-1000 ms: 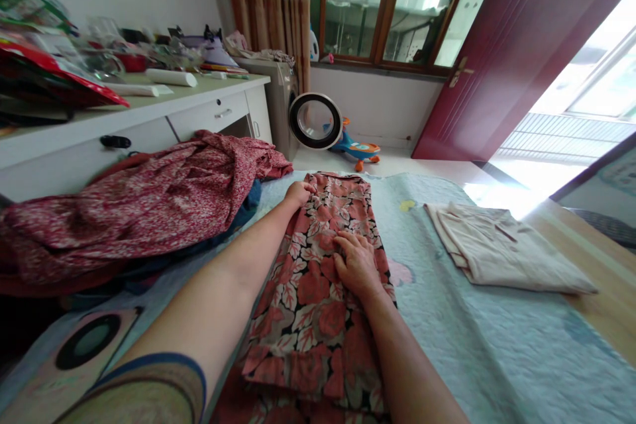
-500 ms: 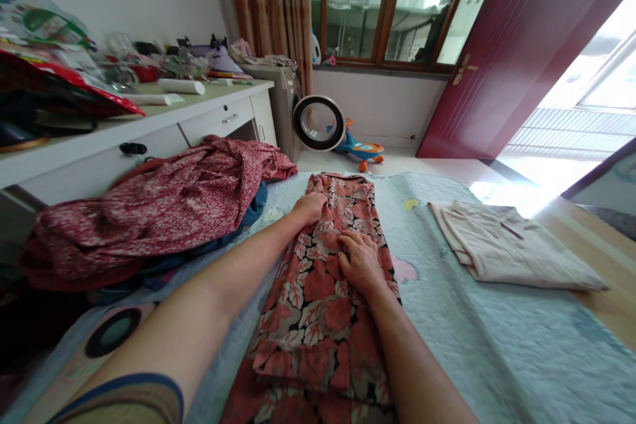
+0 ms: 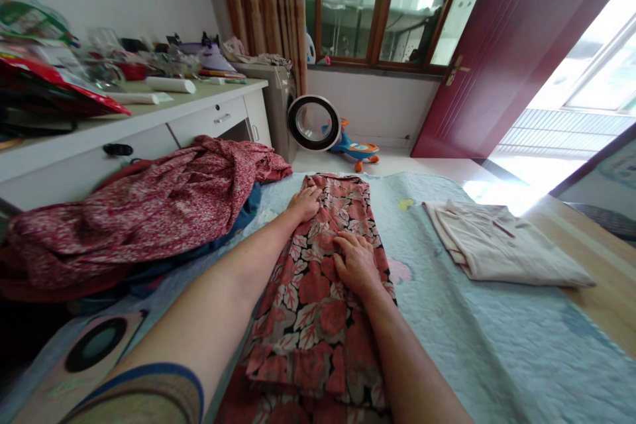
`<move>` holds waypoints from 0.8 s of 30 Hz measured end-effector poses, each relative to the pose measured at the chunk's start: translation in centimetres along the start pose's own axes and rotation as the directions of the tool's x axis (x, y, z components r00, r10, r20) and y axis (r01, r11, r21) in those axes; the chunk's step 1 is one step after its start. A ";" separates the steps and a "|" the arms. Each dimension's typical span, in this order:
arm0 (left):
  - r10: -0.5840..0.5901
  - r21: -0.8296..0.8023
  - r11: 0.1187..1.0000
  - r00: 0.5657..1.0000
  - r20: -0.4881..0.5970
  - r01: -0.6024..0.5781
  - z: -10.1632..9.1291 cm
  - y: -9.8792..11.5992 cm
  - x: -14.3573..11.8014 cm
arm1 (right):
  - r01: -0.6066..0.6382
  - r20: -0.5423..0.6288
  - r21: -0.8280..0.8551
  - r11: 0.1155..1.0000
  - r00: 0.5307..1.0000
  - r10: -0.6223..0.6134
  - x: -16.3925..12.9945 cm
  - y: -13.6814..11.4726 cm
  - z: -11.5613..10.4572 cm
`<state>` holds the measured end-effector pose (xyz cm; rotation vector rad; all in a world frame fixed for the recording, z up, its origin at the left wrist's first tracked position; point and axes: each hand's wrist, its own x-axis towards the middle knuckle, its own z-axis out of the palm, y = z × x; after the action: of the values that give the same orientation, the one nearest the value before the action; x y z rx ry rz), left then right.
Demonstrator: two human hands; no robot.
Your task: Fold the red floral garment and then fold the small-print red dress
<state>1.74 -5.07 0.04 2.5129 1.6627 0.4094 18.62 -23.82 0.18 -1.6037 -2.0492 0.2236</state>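
Both hands are pressing flat, fingers spread, gripping nothing: the right hand [image 3: 355, 264] is lying mid-frame on the floral garment [image 3: 325, 291], the left hand [image 3: 305, 202] farther up at its left edge. Folded into a strip, the garment is running lengthwise from bottom centre away toward the window, lying on a pale blue quilt [image 3: 472, 338]. Beyond, a washing machine [image 3: 285, 112] is standing.

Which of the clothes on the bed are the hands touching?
The red leaf-and-flower patterned garment: both the left hand and right hand lie on it, unlike the crumpled red pile or beige folded one.
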 end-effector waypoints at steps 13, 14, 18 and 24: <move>0.208 -0.074 0.976 0.977 0.047 -0.205 -2.9 5.8 -18.7 | -0.005 0.008 -0.019 1.000 1.000 0.006 0.2 0.4 0.3; 0.212 -0.079 0.975 0.975 0.069 -0.206 -2.9 6.1 -20.5 | -0.004 0.011 -0.022 1.000 1.000 0.004 0.2 0.4 0.3; 0.208 -0.080 0.976 0.974 0.093 -0.201 -2.5 7.0 -24.9 | 0.001 0.019 -0.021 1.000 1.000 -0.001 0.3 0.8 0.4; 0.189 -0.074 0.980 0.980 0.068 -0.184 -2.1 7.3 -25.6 | -0.009 -0.015 -0.006 1.000 1.000 0.009 0.4 1.2 0.8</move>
<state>-1.81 -31.57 -0.53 2.6091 1.3686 0.3758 19.18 -22.94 -0.88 -1.6140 -2.0334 0.2077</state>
